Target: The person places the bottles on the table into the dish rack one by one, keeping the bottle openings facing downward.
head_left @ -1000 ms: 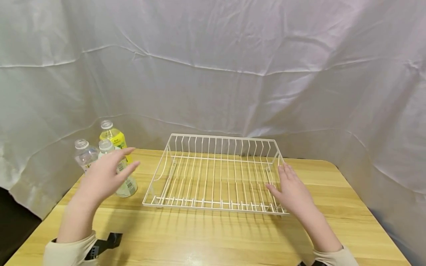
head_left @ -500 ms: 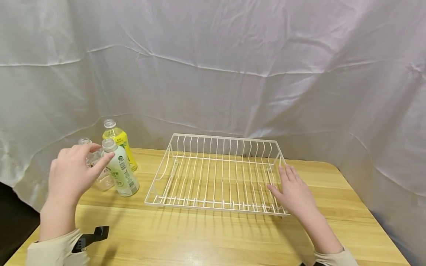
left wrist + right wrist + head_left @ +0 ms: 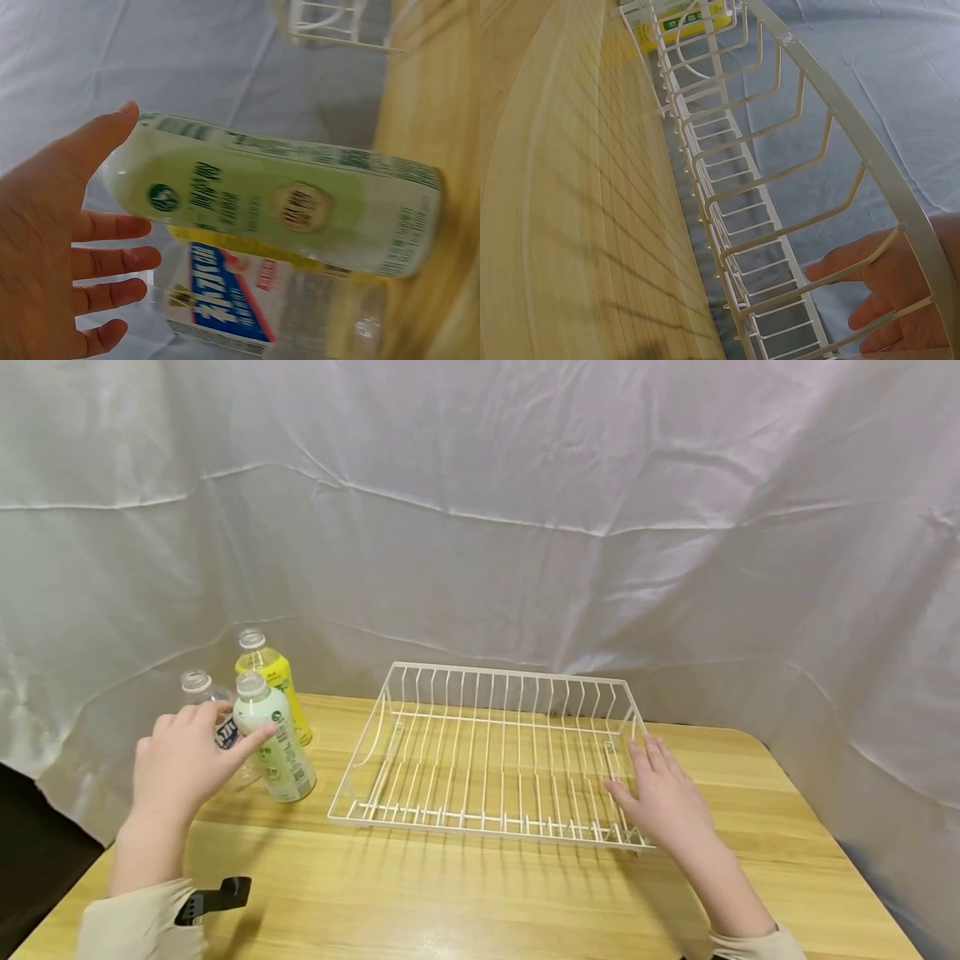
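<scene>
A white wire dish rack (image 3: 510, 673) stands mid-table. My right hand (image 3: 670, 793) lies along its right side; in the right wrist view its fingers (image 3: 847, 259) show behind the rack's wires, thumb and fingers apart. On the left, my left hand (image 3: 183, 756) is beside a pale green labelled bottle (image 3: 281, 747), uncapped and upright. In the left wrist view the thumb is at the bottle's shoulder and the spread fingers (image 3: 116, 261) are on its other side; contact is unclear. A clear bottle (image 3: 197, 680) with a blue-and-white label is partly hidden behind that hand.
An uncapped bottle with a yellow label (image 3: 279, 675) stands behind the green one. Grey-white cloth (image 3: 480, 527) hangs behind and at both sides of the wooden table (image 3: 450, 893). A black strap (image 3: 225, 897) juts from the left sleeve.
My left hand drew back left from in front of the bottles, then came in to the right beside the green bottle. The right hand has stayed on the rack's right side.
</scene>
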A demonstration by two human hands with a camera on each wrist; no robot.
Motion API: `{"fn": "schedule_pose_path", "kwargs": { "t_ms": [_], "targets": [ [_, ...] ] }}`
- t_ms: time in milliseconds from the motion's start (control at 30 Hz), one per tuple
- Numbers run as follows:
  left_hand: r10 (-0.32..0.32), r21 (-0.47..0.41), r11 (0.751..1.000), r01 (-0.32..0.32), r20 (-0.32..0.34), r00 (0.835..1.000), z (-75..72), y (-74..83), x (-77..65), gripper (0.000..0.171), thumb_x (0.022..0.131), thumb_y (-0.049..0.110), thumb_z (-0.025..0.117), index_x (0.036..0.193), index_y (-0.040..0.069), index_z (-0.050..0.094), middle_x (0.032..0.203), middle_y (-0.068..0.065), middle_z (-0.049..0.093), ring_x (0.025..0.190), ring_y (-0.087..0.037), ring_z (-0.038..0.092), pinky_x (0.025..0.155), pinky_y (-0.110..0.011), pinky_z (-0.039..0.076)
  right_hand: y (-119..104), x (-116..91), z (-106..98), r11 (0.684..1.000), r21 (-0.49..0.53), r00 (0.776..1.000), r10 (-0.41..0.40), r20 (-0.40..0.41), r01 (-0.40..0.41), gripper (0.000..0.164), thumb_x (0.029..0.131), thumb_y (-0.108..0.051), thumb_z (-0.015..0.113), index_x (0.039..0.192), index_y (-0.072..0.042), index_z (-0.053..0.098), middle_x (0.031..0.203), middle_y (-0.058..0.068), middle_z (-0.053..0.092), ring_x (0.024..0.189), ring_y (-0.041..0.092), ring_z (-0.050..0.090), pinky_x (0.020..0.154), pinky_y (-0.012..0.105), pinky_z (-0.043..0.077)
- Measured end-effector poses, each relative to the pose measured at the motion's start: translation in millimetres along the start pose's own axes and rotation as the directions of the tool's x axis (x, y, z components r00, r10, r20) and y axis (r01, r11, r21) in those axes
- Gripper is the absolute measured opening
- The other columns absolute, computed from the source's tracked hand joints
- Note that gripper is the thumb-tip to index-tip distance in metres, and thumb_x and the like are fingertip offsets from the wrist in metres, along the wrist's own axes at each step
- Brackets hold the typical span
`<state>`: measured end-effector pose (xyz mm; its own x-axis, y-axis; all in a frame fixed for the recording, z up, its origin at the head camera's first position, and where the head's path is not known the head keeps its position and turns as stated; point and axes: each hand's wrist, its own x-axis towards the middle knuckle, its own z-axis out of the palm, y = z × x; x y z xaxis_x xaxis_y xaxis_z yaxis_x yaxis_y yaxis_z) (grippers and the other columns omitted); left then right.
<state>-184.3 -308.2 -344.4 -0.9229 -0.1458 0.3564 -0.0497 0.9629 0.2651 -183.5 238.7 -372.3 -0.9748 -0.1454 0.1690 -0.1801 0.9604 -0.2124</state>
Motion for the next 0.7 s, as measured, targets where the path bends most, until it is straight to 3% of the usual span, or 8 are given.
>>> {"fn": "schedule_pose_path", "kwargs": {
  "t_ms": [167,333,567,700],
  "targets": [
    [0.016,0.029,0.999,-0.016,0.018,1.0,16.0,-3.3,1.4,0.086,0.083,0.075,0.05,0.125,0.0,0.053,0.122,-0.028,0.056,0.104,-0.053,0.047,0.065,-0.059,0.039,0,0,-1,1.0,0.003,1.0,0.004,0.006,-0.004,0.079,0.096,-0.045,0.054,0.148,0.008,0.029,0.154,0.036,0.018,0.143,0.053,0.017,0.116,0.062,0.017],
    [0.014,0.029,0.999,-0.017,0.076,0.997,33.9,-4.8,3.5,0.083,0.082,0.077,0.049,0.11,-0.001,0.057,0.111,-0.026,0.059,0.104,-0.051,0.049,0.065,-0.059,0.04,0,0,0,1.0,-0.005,1.0,0.007,0.011,-0.007,0.08,0.096,-0.048,0.053,0.149,0.007,0.027,0.155,0.035,0.017,0.144,0.052,0.016,0.117,0.062,0.017],
    [-0.007,0.012,1.0,0.006,0.125,0.992,53.8,-4.2,-0.8,0.095,0.08,0.078,0.051,0.131,-0.002,0.05,0.132,-0.033,0.051,0.113,-0.057,0.047,0.083,-0.072,0.038,0,0,1,1.0,-0.005,1.0,0.01,0.009,-0.01,0.077,0.096,-0.044,0.054,0.149,0.006,0.028,0.155,0.034,0.017,0.144,0.052,0.016,0.116,0.062,0.017],
    [-0.032,-0.004,0.999,0.033,0.153,0.988,59.6,-3.6,-1.9,0.099,0.078,0.08,0.051,0.136,0.0,0.046,0.14,-0.031,0.046,0.115,-0.059,0.046,0.081,-0.072,0.038,0,0,0,1.0,-0.003,1.0,0.01,0.01,-0.01,0.077,0.096,-0.043,0.054,0.149,0.006,0.027,0.155,0.035,0.017,0.144,0.052,0.016,0.116,0.062,0.017]
  ]
}}
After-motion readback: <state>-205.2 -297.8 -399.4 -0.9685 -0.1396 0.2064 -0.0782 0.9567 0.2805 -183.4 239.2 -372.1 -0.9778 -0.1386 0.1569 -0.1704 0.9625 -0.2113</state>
